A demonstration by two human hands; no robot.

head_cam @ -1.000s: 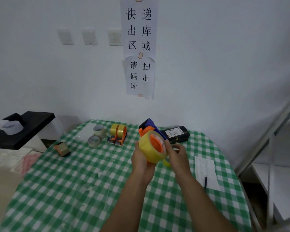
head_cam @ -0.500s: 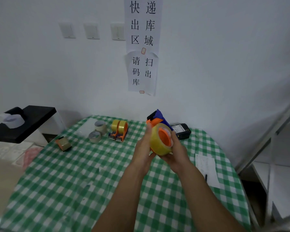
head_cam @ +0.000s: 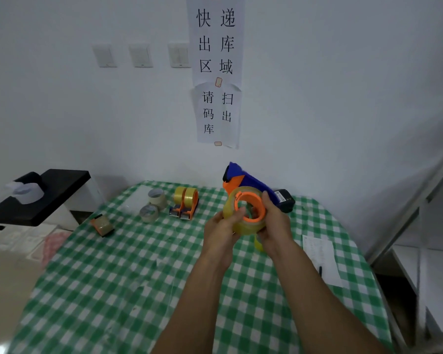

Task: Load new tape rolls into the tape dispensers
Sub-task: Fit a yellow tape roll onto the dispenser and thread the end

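The blue and orange dispenser (head_cam: pixel 242 178) is showing only its top; the rest is hiding behind the yellow tape roll (head_cam: pixel 248 227) and the hands. The roll is sitting on an orange hub (head_cam: pixel 259 208), held in the air above the far middle of the table. The left hand (head_cam: pixel 219 232) is gripping the roll's left edge, fingers curling onto the hub's rim. The right hand (head_cam: pixel 275 223) is wrapping its fingers round the right side; whether it is also holding the dispenser is hard to tell. A black scanner (head_cam: pixel 285 201) is peeking out from behind the right hand, mostly covered.

Two loaded dispensers (head_cam: pixel 186 203) are standing side by side, with two loose greyish rolls (head_cam: pixel 156 197) just to their left. One small orange and black object (head_cam: pixel 102 224), too blurred to name, is lying further left. One paper sheet (head_cam: pixel 319 251) is carrying one pen (head_cam: pixel 320 271).

A green and white checked cloth (head_cam: pixel 113 277) is covering the table. The white wall is bearing two paper signs (head_cam: pixel 216 42) and three switches (head_cam: pixel 141 56), a black stand (head_cam: pixel 49 198) is sitting at the left, and a metal shelf frame (head_cam: pixel 420 226) is running off the right edge
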